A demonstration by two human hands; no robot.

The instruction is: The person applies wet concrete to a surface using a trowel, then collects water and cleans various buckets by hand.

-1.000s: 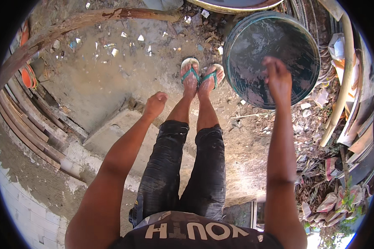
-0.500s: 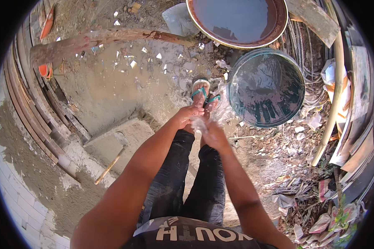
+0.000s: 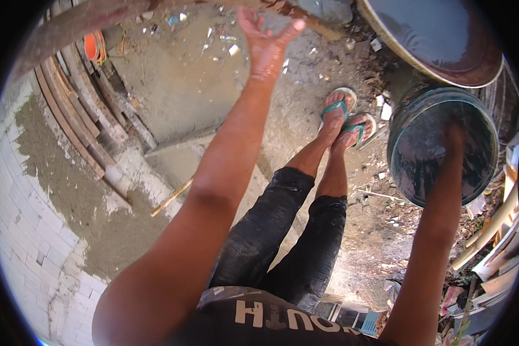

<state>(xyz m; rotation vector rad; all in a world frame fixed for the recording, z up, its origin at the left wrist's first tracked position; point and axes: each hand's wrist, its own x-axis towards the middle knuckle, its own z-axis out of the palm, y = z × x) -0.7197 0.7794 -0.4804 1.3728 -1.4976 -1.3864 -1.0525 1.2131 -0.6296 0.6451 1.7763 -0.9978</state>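
My left hand (image 3: 265,49) is held out ahead with its wet fingers spread, gripping nothing, near a wooden log (image 3: 109,23). To the right, my right arm reaches down into a dark green bucket (image 3: 406,167). At the water inside it my right hand (image 3: 454,134) is dim and blurred, so its fingers do not show. Beside the bucket, farther off, stands a wide round drum (image 3: 412,57) full of water. My feet, in sandals with teal straps (image 3: 360,130), stand on the wet ground left of the bucket.
Curved-looking planks (image 3: 75,115) lie at the left, by an orange container (image 3: 95,47) and a block wall (image 3: 34,230) with patches of mortar. A thin stick (image 3: 172,197) leans near a concrete slab. Boards and scraps (image 3: 501,254) pile up at the right.
My hands were together over my feet with water splashing around them. Now they are apart: the left has moved forward and opened, the right has gone into the bucket. The view has turned.
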